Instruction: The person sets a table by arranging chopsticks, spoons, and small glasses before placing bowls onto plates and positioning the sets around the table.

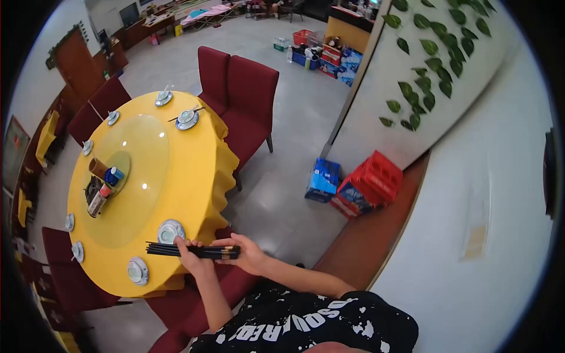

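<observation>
Black T-shirt (318,320): nearest the camera, white-lettered.
Chopsticks (220,253): dark bundle, roughly level, at the near side of the yellow-clothed table (194,170).
Left hand (191,255): clasped around the bundle's middle.
Right hand (252,257): closed around the gold-banded end.
Porcelain place setting (170,229): just beyond the bundle.
Bundle handling: a snug two-handed hold, kept level, should prevent sticks slipping.

Blue box (322,180) beside a red crate (379,176), green leaves (432,63) on a pale partition (376,88).
</observation>
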`<act>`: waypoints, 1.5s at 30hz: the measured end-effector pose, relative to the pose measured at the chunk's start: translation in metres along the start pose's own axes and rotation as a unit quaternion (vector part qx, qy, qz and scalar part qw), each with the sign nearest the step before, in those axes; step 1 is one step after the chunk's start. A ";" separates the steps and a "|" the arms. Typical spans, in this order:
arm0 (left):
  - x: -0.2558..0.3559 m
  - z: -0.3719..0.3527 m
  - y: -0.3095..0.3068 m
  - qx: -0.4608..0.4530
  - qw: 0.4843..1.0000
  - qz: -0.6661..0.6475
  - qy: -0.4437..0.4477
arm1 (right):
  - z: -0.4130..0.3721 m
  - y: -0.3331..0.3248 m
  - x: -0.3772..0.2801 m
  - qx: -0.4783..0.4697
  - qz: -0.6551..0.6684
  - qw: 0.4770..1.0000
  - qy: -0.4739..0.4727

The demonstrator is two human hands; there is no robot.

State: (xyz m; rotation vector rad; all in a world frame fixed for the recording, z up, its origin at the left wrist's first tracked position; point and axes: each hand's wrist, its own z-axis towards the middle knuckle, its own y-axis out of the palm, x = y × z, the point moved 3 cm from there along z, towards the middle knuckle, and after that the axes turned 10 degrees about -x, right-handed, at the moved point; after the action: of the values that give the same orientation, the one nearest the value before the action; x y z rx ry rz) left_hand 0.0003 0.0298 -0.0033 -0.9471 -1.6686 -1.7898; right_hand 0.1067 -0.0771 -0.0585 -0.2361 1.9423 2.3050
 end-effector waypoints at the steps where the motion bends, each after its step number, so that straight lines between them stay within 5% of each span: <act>1: 0.002 -0.009 -0.001 0.011 1.000 -0.005 0.012 | -0.005 -0.001 0.005 0.032 -0.023 0.999 0.011; 2: -0.002 -0.020 -0.005 0.022 0.999 0.026 0.038 | -0.011 -0.004 0.009 0.062 -0.047 0.997 0.021; 4: -0.144 -0.069 0.070 0.089 0.996 0.001 -0.008 | -0.084 -0.070 -0.112 0.205 -0.139 0.966 0.080; 6: -0.208 -0.068 0.110 0.087 0.996 -0.032 0.003 | -0.090 -0.097 -0.181 0.268 -0.200 0.938 0.094; 13: -0.311 0.025 0.215 0.083 0.987 -0.126 -0.059 | -0.030 -0.149 -0.323 0.333 -0.281 0.890 0.133; 15: -0.328 0.057 0.220 -0.005 0.985 -0.157 -0.070 | -0.003 -0.153 -0.355 0.311 -0.289 0.895 0.136; 19: -0.338 0.107 0.244 0.098 0.983 -0.122 -0.092 | 0.046 -0.177 -0.401 0.225 -0.269 0.898 0.266; 22: -0.344 0.144 0.245 0.144 0.981 -0.081 -0.101 | 0.107 -0.259 -0.456 0.211 -0.362 0.869 0.263; 25: -0.372 0.164 0.233 0.185 0.965 -0.066 -0.172 | 0.220 -0.361 -0.539 0.243 -0.571 0.762 0.183; 26: -0.382 0.171 0.240 0.206 0.959 -0.054 -0.185 | 0.264 -0.393 -0.560 0.232 -0.584 0.765 0.142; 29: -0.408 0.193 0.262 0.263 0.943 -0.072 -0.191 | 0.419 -0.469 -0.605 0.182 -0.781 0.596 0.050; 31: -0.414 0.199 0.275 0.329 0.927 -0.066 -0.166 | 0.486 -0.431 -0.615 0.114 -0.785 0.598 0.111; 32: -0.412 0.203 0.286 0.348 0.922 -0.068 -0.155 | 0.517 -0.464 -0.613 0.088 -0.834 0.539 0.076; 34: -0.421 0.195 0.287 0.376 0.912 -0.098 -0.130 | 0.560 -0.498 -0.590 0.001 -0.856 0.511 0.075; 37: -0.439 0.186 0.315 0.422 0.895 -0.129 -0.061 | 0.586 -0.503 -0.584 -0.093 -0.864 0.472 0.147; 41: -0.467 0.179 0.340 0.463 0.875 -0.139 0.012 | 0.605 -0.520 -0.573 -0.142 -0.832 0.492 0.214; 45: -0.504 0.164 0.359 0.511 0.844 -0.158 0.039 | 0.620 -0.527 -0.568 -0.227 -0.858 0.400 0.227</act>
State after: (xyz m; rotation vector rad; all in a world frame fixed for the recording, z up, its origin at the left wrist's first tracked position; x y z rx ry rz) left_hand 0.6143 0.1052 -0.1671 -0.1067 -2.3742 -0.7804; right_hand 0.7372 0.6289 -0.3550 -1.8461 0.0736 0.9171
